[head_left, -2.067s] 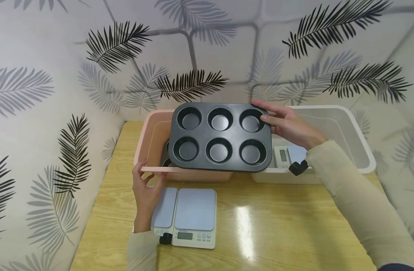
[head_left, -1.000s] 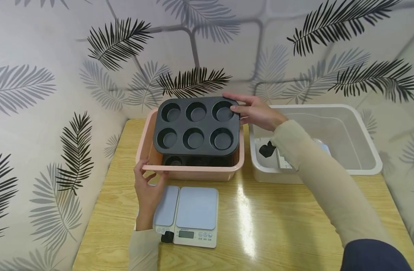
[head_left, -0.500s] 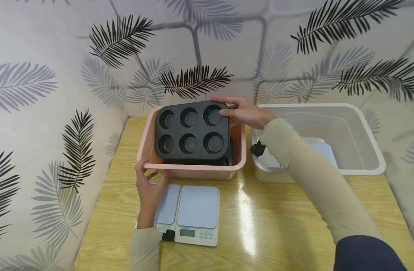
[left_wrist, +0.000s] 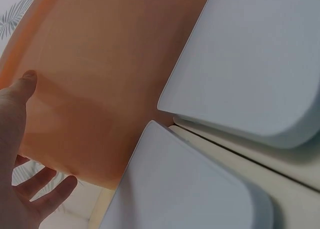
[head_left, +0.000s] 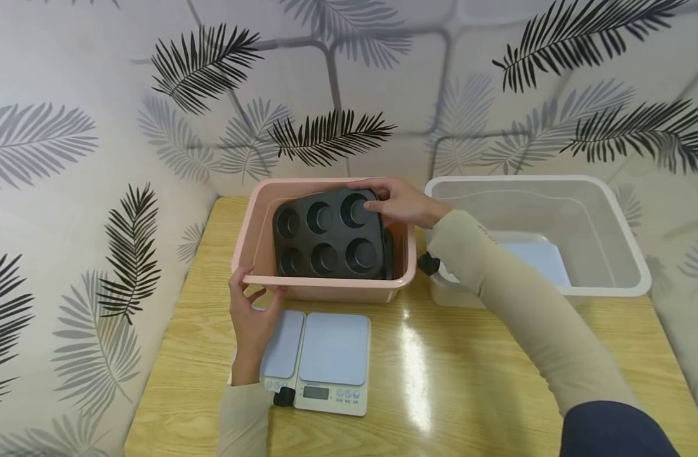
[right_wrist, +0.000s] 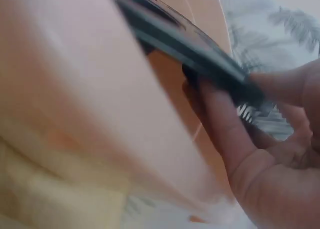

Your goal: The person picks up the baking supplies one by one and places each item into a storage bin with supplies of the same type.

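Your right hand [head_left: 403, 203] pinches the upper right corner of the muffin tin [head_left: 334, 235]; the thumb lies on the face at a cup, the other fingers behind the plate, all clamped on that edge. The tin is dark, smooth metal with rounded corners and six round, deep cups in two rows. It sits slanted inside the pink plastic bin [head_left: 326, 291], left of centre in the frame, its lower edge hidden behind the front rim. A second dark pan [head_left: 389, 254] shows as a narrow strip at its right side.

Your left hand [head_left: 253, 320] grips the bin's front rim at its left end, fingertips hooked over the lip and thumb against the outer wall, which is glossy and gently curved. Finger contact behind the wall is only partly visible.

Below the bin you have two kitchen scales, the left scale [head_left: 283, 349] partly behind your hand and the right scale [head_left: 334, 352] fully visible; both have flat, pale blue-grey plates with rounded corners. The white plastic bin [head_left: 603, 291], right of centre, contains a flat pale panel [head_left: 537, 263] partly covered by your cream sleeve [head_left: 532, 311]. Everything stands on a glossy, wood-grained table [head_left: 469, 374].
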Demonstrator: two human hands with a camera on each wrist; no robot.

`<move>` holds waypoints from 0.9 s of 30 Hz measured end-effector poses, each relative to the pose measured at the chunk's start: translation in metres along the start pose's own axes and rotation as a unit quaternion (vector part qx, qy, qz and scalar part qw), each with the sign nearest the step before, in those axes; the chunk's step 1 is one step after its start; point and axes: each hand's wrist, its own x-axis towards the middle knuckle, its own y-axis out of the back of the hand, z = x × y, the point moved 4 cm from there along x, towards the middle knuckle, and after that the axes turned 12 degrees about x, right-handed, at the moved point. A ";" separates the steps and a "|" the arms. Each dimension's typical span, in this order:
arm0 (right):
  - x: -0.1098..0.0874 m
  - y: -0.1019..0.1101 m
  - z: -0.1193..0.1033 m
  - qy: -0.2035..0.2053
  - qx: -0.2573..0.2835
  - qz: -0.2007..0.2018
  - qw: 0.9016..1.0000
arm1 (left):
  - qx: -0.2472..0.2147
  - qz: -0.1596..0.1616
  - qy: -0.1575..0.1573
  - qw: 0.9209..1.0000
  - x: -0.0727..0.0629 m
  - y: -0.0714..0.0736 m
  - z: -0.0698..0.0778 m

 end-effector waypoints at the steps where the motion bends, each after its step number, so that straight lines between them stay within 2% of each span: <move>1: -0.001 -0.001 -0.004 0.014 -0.054 0.002 0.998 | -0.004 -0.001 0.000 1.000 0.000 0.000 0.003; 4: -0.007 -0.004 -0.017 0.057 -0.189 0.006 0.980 | -0.016 -0.004 0.001 1.000 -0.001 0.004 0.017; 6: -0.010 -0.005 -0.024 0.075 -0.236 0.010 0.969 | -0.024 0.000 0.002 1.000 -0.001 0.007 0.025; 9: -0.015 -0.004 -0.031 0.076 -0.223 0.016 0.972 | -0.025 0.004 0.003 1.000 -0.001 0.011 0.033; 12: -0.018 -0.002 -0.033 0.075 -0.203 0.020 0.976 | -0.021 0.004 0.005 1.000 -0.002 0.011 0.033; 21: -0.026 0.001 -0.028 0.074 -0.183 0.028 0.980 | -0.001 0.002 0.013 1.000 -0.002 0.000 -0.001; 27: -0.038 0.009 -0.027 0.040 -0.115 0.040 0.992 | -0.012 -0.006 0.012 1.000 -0.001 0.000 -0.005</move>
